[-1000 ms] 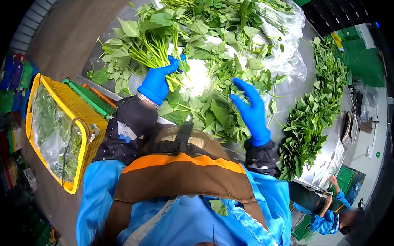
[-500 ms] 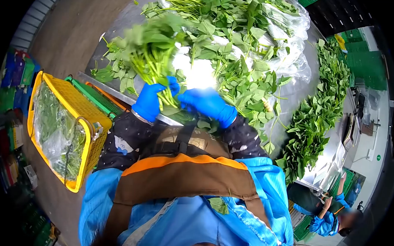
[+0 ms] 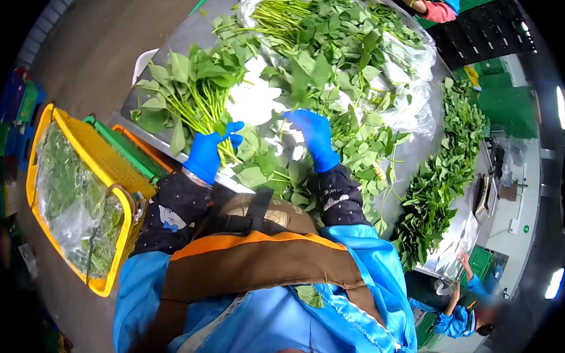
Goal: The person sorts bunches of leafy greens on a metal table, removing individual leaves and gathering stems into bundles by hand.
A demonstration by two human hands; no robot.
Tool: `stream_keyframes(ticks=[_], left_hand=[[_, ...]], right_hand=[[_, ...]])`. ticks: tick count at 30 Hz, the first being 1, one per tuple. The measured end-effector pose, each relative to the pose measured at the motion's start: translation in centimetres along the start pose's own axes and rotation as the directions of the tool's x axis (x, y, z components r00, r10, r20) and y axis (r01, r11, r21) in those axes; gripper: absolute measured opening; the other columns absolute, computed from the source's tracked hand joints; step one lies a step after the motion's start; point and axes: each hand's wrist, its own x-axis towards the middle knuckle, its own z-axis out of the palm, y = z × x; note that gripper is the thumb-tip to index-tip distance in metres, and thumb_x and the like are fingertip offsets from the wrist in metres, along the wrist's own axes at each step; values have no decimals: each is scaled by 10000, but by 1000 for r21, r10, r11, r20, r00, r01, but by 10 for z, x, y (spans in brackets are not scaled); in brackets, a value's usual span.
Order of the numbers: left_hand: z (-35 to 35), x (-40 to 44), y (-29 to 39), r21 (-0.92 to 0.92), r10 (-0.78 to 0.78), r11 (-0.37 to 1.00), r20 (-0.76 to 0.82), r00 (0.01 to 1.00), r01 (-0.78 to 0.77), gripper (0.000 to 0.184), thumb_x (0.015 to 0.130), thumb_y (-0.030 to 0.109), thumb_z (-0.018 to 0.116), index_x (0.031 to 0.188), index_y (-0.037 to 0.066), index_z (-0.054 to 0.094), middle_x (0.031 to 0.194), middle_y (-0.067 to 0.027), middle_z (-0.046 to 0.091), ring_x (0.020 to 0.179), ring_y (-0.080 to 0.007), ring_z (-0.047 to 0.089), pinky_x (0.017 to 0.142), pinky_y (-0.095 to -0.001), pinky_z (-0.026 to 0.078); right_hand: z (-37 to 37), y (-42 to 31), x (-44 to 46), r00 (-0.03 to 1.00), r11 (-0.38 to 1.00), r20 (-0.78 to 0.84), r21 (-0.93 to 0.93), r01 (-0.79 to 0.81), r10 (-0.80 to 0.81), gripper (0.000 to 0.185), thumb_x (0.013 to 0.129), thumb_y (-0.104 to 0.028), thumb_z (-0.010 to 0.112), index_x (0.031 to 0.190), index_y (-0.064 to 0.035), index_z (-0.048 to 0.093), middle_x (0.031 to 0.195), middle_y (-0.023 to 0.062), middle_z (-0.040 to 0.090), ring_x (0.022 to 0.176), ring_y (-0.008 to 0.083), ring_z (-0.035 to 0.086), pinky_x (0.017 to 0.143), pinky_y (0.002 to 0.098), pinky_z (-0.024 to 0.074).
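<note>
My left hand (image 3: pixel 207 154), in a blue glove, grips a bunch of leafy greens (image 3: pixel 201 102) near the cut stem ends. The bunch lies low over the left side of the metal table, leaves pointing away from me. Thumb and a finger of that hand stick out to the right of the stems. My right hand (image 3: pixel 315 137), also blue-gloved, is apart from the bunch, over the leafy pile (image 3: pixel 347 91). Its fingers stretch out to the left, and I see nothing in them. Between the hands, loose leaves (image 3: pixel 258 163) lie around a bright white patch (image 3: pixel 254 98).
On the left stands a yellow crate (image 3: pixel 84 151) with bagged greens, beside a green crate (image 3: pixel 125 147). Clear plastic bags (image 3: pixel 416 100) lie under the pile. A long row of greens (image 3: pixel 441 188) runs along the right. Co-workers' arms show at top right and lower right.
The bunch has come down to the left onto the table with my left hand. My right hand has moved away from it, to the right and farther out. A co-worker's arm appears at the top.
</note>
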Motion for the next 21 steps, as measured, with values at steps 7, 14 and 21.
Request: stream_keyframes(ticks=[7, 14, 21], left_hand=[[25, 15, 8, 271, -47, 962, 71, 996, 26, 231, 745, 93, 623, 949, 0, 565, 846, -74, 608, 669, -121, 557, 579, -241, 445], [21, 33, -12, 196, -57, 980, 204, 977, 17, 286, 722, 65, 644, 992, 9, 567, 883, -46, 605, 788, -139, 577, 686, -253, 467], [12, 43, -17, 183, -102, 982, 264, 959, 54, 337, 725, 79, 664, 1035, 13, 548, 918, -56, 602, 803, -143, 579, 703, -259, 473]], right_hand=[[18, -29, -19, 998, 998, 61, -50, -27, 30, 144, 759, -122, 641, 836, -1, 654, 726, 53, 622, 626, 94, 550, 576, 232, 438], [33, -17, -22, 991, 997, 111, -5, -73, 73, 156, 753, -143, 665, 815, 0, 664, 681, 56, 636, 574, 74, 551, 516, 212, 424], [35, -13, -17, 985, 993, 121, -3, -119, 119, 140, 748, -133, 667, 816, -10, 669, 674, 41, 633, 569, 72, 550, 510, 214, 427]])
